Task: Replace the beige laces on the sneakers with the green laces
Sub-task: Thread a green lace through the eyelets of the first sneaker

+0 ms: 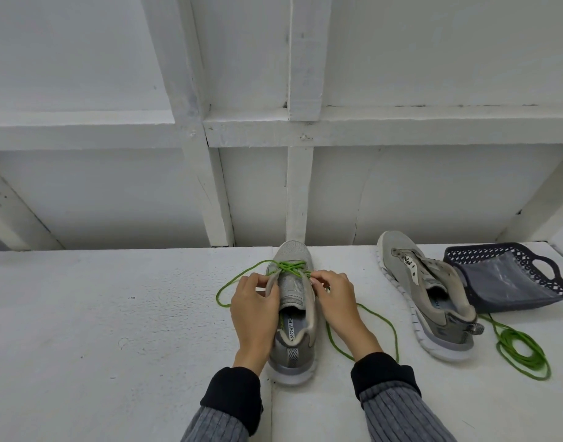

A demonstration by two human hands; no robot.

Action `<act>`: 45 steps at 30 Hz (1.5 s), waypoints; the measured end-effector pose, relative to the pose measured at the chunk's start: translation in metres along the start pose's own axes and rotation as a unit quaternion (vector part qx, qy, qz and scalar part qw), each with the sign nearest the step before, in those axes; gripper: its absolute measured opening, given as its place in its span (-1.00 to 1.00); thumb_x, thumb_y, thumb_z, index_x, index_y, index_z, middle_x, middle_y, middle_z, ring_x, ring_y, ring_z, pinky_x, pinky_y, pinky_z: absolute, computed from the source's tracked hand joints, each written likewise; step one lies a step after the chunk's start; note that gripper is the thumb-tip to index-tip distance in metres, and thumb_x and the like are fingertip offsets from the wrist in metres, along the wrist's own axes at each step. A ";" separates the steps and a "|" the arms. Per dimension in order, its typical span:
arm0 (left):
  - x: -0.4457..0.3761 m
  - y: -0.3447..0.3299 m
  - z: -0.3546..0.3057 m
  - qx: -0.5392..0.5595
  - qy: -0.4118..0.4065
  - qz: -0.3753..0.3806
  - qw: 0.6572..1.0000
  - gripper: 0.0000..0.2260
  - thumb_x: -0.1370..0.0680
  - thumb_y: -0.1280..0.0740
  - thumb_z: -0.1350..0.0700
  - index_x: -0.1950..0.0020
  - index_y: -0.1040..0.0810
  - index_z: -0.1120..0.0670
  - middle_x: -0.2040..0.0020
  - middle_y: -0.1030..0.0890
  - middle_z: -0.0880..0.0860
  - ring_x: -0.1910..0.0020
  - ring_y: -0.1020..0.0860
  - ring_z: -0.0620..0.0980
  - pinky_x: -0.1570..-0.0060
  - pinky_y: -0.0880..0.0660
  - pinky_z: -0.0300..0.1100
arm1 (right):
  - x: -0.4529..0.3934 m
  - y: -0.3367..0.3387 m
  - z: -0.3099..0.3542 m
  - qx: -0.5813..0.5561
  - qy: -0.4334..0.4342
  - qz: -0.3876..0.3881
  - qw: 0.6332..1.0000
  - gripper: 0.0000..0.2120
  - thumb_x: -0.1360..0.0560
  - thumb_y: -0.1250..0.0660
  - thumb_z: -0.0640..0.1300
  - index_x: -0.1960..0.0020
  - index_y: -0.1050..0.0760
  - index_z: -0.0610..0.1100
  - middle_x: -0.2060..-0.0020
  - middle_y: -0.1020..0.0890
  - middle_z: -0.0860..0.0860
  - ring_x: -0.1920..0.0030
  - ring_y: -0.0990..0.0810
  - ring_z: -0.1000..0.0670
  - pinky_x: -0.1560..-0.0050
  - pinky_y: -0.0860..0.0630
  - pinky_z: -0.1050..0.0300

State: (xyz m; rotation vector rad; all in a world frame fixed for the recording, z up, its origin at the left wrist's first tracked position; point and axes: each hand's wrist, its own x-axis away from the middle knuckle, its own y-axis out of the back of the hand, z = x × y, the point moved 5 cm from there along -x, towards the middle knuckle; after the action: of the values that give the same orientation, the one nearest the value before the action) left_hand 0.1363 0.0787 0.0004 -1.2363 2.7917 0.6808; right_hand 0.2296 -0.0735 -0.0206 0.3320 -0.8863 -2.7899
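Observation:
A grey sneaker (292,309) stands upright on the white table, toe pointing away from me. A green lace (288,266) crosses its lowest eyelets, and its two loose ends trail left and right over the table. My left hand (256,309) grips the sneaker's left eyelet flap. My right hand (336,301) pinches the green lace at the right eyelet row. A second grey sneaker (430,298) with no lace lies tilted on its side to the right. Beside its heel a second green lace (522,354) lies coiled.
A dark plastic basket (547,267) with a clear bag inside sits tipped at the far right, behind the second sneaker. A white framed wall (299,132) rises directly behind the table's far edge. The white table (98,314) stretches to the left of the sneaker.

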 end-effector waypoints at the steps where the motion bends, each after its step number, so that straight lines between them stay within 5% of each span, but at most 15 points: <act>1: 0.000 0.000 0.000 0.001 0.002 0.001 1.000 -0.85 -0.53 -0.41 0.03 0.21 -0.54 0.01 0.17 -0.56 -0.10 0.26 -0.54 -0.20 0.27 -0.45 -0.24 | 0.000 0.000 0.001 0.000 0.000 -0.010 1.000 -0.84 -0.57 -0.29 -0.19 -0.06 -0.62 -0.10 0.06 -0.65 0.02 -0.03 -0.44 0.00 0.06 -0.31 0.23; 8: -0.001 -0.003 0.003 -0.009 0.007 -0.006 1.000 -0.85 -0.53 -0.40 0.04 0.21 -0.53 0.02 0.16 -0.54 -0.09 0.25 -0.52 -0.19 0.27 -0.41 -0.21 | 0.011 0.046 0.042 -0.226 -0.006 -0.115 0.967 -0.82 -0.55 -0.31 -0.24 0.13 -0.57 0.00 0.11 -0.66 0.10 0.04 -0.59 0.16 -0.04 -0.46 0.26; 13: 0.000 -0.002 0.004 -0.010 0.012 -0.008 1.000 -0.89 -0.53 -0.41 0.05 0.18 -0.55 0.01 0.15 -0.54 -0.10 0.23 -0.52 -0.18 0.28 -0.43 -0.21 | 0.003 0.078 0.079 -0.445 0.048 -0.120 0.886 -0.89 -0.60 -0.22 -0.28 0.06 -0.51 -0.22 0.20 -0.67 -0.09 0.16 -0.65 -0.08 0.01 -0.61 0.11; 16: 0.000 -0.002 0.004 -0.002 0.015 -0.008 1.000 -0.88 -0.53 -0.41 0.03 0.18 -0.55 0.00 0.15 -0.54 -0.11 0.22 -0.52 -0.18 0.26 -0.44 -0.21 | -0.001 0.060 0.064 -0.365 0.000 -0.080 0.927 -0.88 -0.62 -0.21 -0.20 0.07 -0.49 -0.13 0.37 -0.56 0.02 0.38 -0.47 0.03 0.31 -0.47 0.16; 20: 0.000 -0.002 0.002 -0.001 0.015 -0.006 1.000 -0.87 -0.54 -0.39 0.04 0.19 -0.54 0.00 0.16 -0.54 -0.11 0.23 -0.53 -0.20 0.28 -0.42 -0.26 | 0.003 0.027 0.032 -0.138 -0.050 -0.016 0.989 -0.85 -0.60 -0.25 -0.03 -0.05 -0.56 -0.05 0.16 -0.62 0.09 0.19 -0.52 0.13 0.23 -0.42 0.43; 24: 0.000 -0.002 0.002 -0.007 0.011 -0.005 1.000 -0.86 -0.55 -0.38 0.05 0.20 -0.53 0.01 0.16 -0.53 -0.10 0.23 -0.53 -0.17 0.29 -0.41 -0.26 | 0.005 0.017 0.022 -0.019 -0.026 0.009 0.999 -0.86 -0.57 -0.31 -0.12 0.01 -0.63 -0.13 0.16 -0.64 0.00 0.16 -0.55 0.08 0.24 -0.36 0.47; 28: -0.001 -0.002 0.003 -0.009 0.010 -0.007 1.000 -0.87 -0.54 -0.39 0.05 0.19 -0.53 0.01 0.16 -0.53 -0.10 0.22 -0.53 -0.15 0.28 -0.43 -0.21 | -0.002 0.020 0.023 0.040 -0.043 0.044 0.997 -0.84 -0.60 -0.25 -0.13 0.03 -0.55 -0.19 0.14 -0.53 -0.05 0.14 -0.46 0.03 0.26 -0.29 0.28; 31: -0.001 -0.002 0.004 -0.010 0.007 -0.008 1.000 -0.86 -0.54 -0.39 0.04 0.20 -0.53 0.00 0.16 -0.54 -0.10 0.23 -0.53 -0.16 0.28 -0.45 -0.20 | -0.002 0.028 0.035 -0.035 -0.066 0.067 0.995 -0.82 -0.65 -0.11 -0.12 0.03 -0.44 -0.17 0.01 -0.48 -0.07 0.02 -0.44 0.00 0.11 -0.29 0.20; 35: -0.001 -0.002 0.004 -0.014 0.005 -0.008 1.000 -0.86 -0.55 -0.39 0.03 0.19 -0.54 0.02 0.15 -0.53 -0.10 0.24 -0.52 -0.18 0.28 -0.44 -0.22 | 0.003 0.050 0.062 -0.248 -0.048 -0.007 0.968 -0.75 -0.68 -0.01 -0.09 -0.07 -0.43 -0.13 -0.02 -0.60 0.11 -0.09 -0.53 0.14 -0.14 -0.41 0.23; 38: -0.001 -0.003 0.004 -0.018 0.009 -0.006 1.000 -0.87 -0.54 -0.39 0.02 0.18 -0.54 0.01 0.15 -0.53 -0.11 0.24 -0.53 -0.17 0.29 -0.43 -0.24 | 0.003 0.058 0.067 -0.376 -0.040 -0.035 0.925 -0.77 -0.69 0.03 -0.10 0.06 -0.31 -0.16 0.30 -0.55 0.01 0.32 -0.52 0.04 0.16 -0.56 0.18; 40: 0.000 -0.003 0.004 -0.012 0.013 -0.008 1.000 -0.87 -0.54 -0.39 0.03 0.19 -0.54 0.01 0.16 -0.54 -0.11 0.23 -0.52 -0.17 0.30 -0.38 -0.29 | 0.001 0.055 0.060 -0.270 -0.057 -0.030 0.961 -0.79 -0.67 -0.01 -0.04 0.04 -0.30 -0.13 0.33 -0.40 0.01 0.39 -0.34 0.06 0.35 -0.37 0.19; 43: 0.000 -0.002 0.003 -0.008 0.012 -0.009 1.000 -0.86 -0.54 -0.39 0.05 0.20 -0.53 0.02 0.17 -0.54 -0.10 0.24 -0.52 -0.17 0.31 -0.35 -0.32 | 0.002 0.033 0.039 -0.024 -0.045 0.055 0.997 -0.78 -0.63 -0.13 0.02 0.01 -0.42 -0.12 0.30 -0.49 0.05 0.32 -0.42 0.05 0.33 -0.31 0.17; 45: 0.000 -0.002 0.002 -0.009 0.009 -0.012 1.000 -0.84 -0.54 -0.39 0.05 0.22 -0.52 0.01 0.18 -0.53 -0.10 0.24 -0.51 -0.15 0.32 -0.35 -0.29 | 0.004 0.021 0.027 0.042 -0.043 0.080 0.995 -0.74 -0.62 -0.18 -0.01 0.17 -0.44 -0.11 0.32 -0.52 0.01 0.28 -0.47 -0.01 0.31 -0.31 0.14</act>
State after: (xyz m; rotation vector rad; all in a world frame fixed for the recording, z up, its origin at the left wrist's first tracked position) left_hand 0.1368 0.0784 -0.0024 -1.2824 2.7879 0.6968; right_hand 0.2207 -0.0767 0.0130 0.1475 -1.0031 -2.6422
